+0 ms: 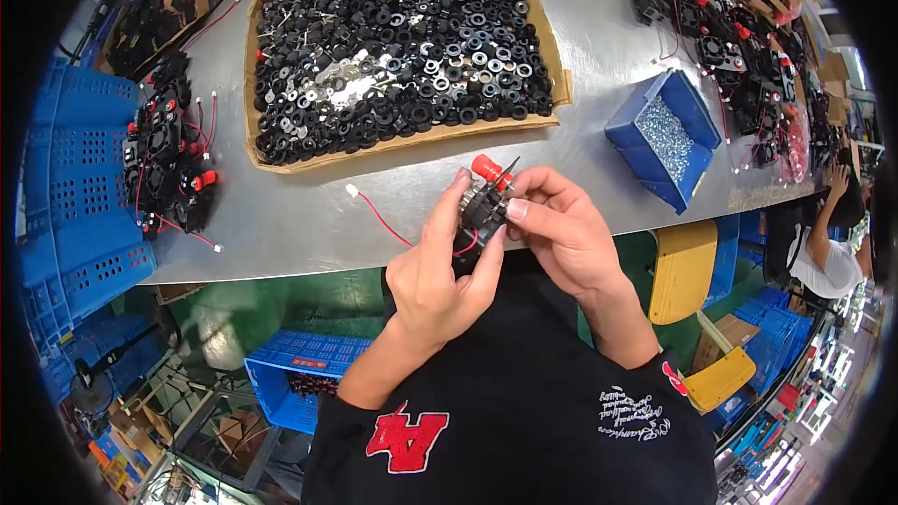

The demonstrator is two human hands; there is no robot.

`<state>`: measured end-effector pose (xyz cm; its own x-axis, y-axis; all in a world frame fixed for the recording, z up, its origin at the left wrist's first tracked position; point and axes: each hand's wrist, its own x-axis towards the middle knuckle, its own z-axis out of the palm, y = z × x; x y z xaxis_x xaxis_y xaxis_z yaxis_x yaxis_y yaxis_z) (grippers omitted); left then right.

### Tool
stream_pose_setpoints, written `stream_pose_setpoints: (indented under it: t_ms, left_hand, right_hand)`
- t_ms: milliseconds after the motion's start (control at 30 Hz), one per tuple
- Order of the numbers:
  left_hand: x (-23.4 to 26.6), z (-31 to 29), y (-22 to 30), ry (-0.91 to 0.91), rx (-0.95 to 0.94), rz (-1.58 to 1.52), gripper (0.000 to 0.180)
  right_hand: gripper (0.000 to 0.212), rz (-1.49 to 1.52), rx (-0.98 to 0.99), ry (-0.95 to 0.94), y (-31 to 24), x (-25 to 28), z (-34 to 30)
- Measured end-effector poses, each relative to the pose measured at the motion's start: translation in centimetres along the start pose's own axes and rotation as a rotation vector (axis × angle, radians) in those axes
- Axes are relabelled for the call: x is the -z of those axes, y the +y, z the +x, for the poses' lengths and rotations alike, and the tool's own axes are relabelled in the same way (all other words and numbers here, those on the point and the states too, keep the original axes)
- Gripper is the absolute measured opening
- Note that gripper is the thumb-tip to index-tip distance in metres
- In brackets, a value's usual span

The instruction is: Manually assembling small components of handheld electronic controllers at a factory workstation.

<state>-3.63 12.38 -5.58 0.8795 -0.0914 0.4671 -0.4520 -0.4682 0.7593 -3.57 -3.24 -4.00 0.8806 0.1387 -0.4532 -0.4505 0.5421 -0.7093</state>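
My left hand is closed around a small black plastic assembly with metal parts, held just above the table's near edge. A red cylindrical piece sticks out of its top, and a red wire with a white connector trails from it to the left. At the assembly's right side, my right hand pinches thumb and forefinger together. What lies between those fingertips is too small to make out. The fingers of my left hand hide part of the black body.
A shallow cardboard tray full of black rings and washers lies ahead on the metal table. Right of it stands a blue bin of small screws. Similar black assemblies are piled left and far right. A yellow chair stands beyond the edge.
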Motion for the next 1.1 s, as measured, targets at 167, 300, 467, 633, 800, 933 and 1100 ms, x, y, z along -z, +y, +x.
stream_pose_setpoints:
  t_ms: [167,300,467,633,800,933,1100]
  left_hand:
    - [-0.1,0.1,0.2,0.021,0.002,-0.017,0.056]
    - [-0.8,-0.1,-0.4,0.091,-0.081,0.012,0.057]
    - [-0.9,-0.1,-0.3,0.084,-0.11,0.137,0.059]
    - [-1.4,-0.1,-0.7,0.124,-0.114,0.13,0.06]
    - [-1.4,-0.1,-0.8,0.115,-0.119,0.131,0.06]
    - [-1.5,0.0,-0.9,0.125,-0.125,0.11,0.059]
    - [-1.6,-0.1,-1.2,0.117,-0.146,0.153,0.058]
  right_hand:
    - [0.016,0.213,-0.033,-0.113,1.2,0.9,0.3]
    - [0.013,0.302,-0.072,-0.055,1.6,-0.6,-0.3]
    - [0.018,-0.133,0.407,0.104,2.5,-1.2,0.0]
    - [0.015,-0.5,0.609,0.177,2.6,-1.1,0.1]
    - [0.016,-0.48,0.544,0.147,1.9,-1.0,-0.1]
    - [0.015,-0.549,0.597,0.146,1.4,-1.2,0.0]
    - [0.011,-0.815,0.745,0.256,1.6,-1.1,0.5]
